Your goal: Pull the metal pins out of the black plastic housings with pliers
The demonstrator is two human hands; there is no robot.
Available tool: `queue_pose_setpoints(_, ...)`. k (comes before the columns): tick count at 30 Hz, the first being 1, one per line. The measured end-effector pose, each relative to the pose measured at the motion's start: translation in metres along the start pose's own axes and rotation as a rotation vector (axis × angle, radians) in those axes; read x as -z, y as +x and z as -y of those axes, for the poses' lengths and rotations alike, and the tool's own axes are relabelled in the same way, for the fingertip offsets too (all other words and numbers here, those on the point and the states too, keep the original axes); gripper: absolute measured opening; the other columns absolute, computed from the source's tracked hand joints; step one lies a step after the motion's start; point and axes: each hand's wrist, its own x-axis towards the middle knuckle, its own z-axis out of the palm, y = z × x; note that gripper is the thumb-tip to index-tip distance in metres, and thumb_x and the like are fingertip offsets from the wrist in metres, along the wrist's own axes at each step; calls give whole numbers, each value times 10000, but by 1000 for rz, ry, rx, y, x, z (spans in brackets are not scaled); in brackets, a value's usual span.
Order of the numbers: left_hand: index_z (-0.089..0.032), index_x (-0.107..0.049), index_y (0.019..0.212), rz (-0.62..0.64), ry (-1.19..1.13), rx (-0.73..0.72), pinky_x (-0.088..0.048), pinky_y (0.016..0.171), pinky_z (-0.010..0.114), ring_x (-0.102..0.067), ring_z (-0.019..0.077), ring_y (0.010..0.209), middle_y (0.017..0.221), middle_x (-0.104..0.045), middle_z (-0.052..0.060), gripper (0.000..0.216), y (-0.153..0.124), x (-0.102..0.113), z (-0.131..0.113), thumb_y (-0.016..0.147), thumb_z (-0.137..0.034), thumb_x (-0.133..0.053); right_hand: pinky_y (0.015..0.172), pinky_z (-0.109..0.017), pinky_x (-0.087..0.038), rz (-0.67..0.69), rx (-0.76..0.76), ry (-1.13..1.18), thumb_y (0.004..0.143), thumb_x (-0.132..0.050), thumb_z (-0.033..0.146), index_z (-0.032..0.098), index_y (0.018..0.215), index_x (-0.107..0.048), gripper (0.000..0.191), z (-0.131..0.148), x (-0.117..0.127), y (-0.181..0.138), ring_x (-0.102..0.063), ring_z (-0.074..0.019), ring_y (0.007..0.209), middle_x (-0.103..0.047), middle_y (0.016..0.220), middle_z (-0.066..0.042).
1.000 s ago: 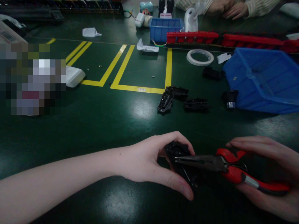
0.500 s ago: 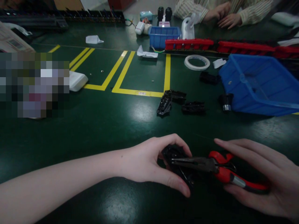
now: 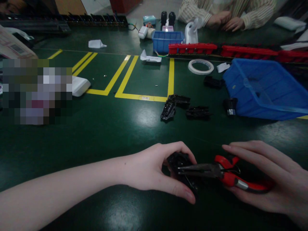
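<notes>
Green tabletop (image 3: 96,136) — left hand (image 3: 156,171) curls round a black part (image 3: 178,158), partly hiding it; right of that part, right hand (image 3: 271,178) loosely clasps pliers (image 3: 220,171) — tip contact unclear

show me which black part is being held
The black part in the left hand, with the red-handled pliers reaching over it; the other black parts lie on the green table.

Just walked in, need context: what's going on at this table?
A person's left hand grips a black part. The right hand holds red-handled pliers, tips slightly apart over that part; contact is hard to tell. Other black parts lie farther off on the table, left of a large blue bin.
</notes>
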Motion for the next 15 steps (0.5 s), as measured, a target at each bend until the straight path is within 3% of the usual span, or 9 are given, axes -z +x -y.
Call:
queue_pose_setpoints(10,-165,-523,1020,-29,12,-26,-504,769,271,-644,141,819,867,-658,0,488,0,0,0,629,-84,-804,679,-397,-521,-3,73,-62,727,-636,315,238,1280,-496,576,-8,4,2,-639,-261,820,-614,1026,-94)
queue_pose_setpoints(15,-170,-520,1036,-21,5,-18,-512,784,292,-646,153,848,898,-653,7,479,0,0,0,650,-105,-796,650,-334,-518,-8,150,-85,736,-641,303,218,1249,-509,537,-8,8,6,-642,-215,788,-626,975,-86)
